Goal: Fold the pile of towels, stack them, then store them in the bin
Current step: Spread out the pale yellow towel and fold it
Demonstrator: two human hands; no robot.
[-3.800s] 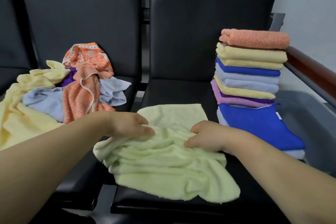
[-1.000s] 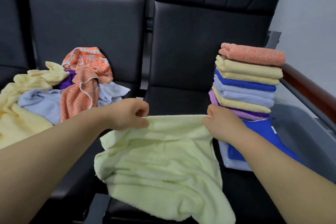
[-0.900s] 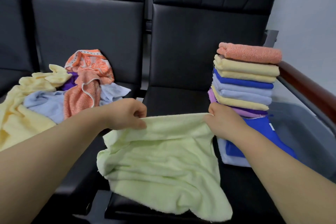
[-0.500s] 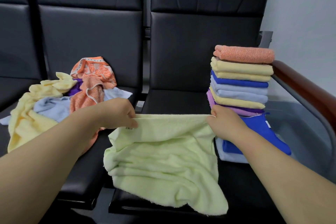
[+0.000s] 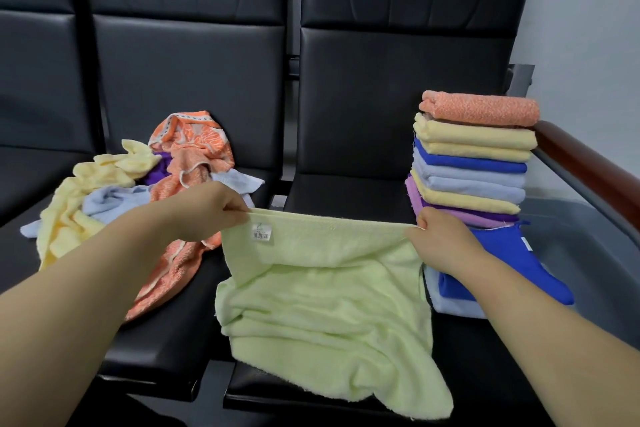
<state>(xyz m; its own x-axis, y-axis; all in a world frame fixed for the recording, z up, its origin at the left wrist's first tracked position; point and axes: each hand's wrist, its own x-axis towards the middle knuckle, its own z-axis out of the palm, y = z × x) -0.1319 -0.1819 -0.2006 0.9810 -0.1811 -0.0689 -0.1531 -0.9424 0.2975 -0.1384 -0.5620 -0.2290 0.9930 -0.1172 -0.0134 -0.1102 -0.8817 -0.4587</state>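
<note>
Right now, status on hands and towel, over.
Left hand, right hand: each pinches a top corner of the green towel. Top edge taut, rest draped on seat. Folded stack close by right hand, not blocking.

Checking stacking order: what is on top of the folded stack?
A folded orange towel lies on top of the stack, directly over a yellow towel. The right hand covers part of the stack's lower layers, so their edges there are hidden.

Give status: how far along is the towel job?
Done: a tall stack of folded towels stands on the right seat. In hand: left hand and right hand pinch the top corners of a light green towel, spread but unfolded. Left: the crumpled pile on the next seat, then moving the stack into the grey bin.
</note>
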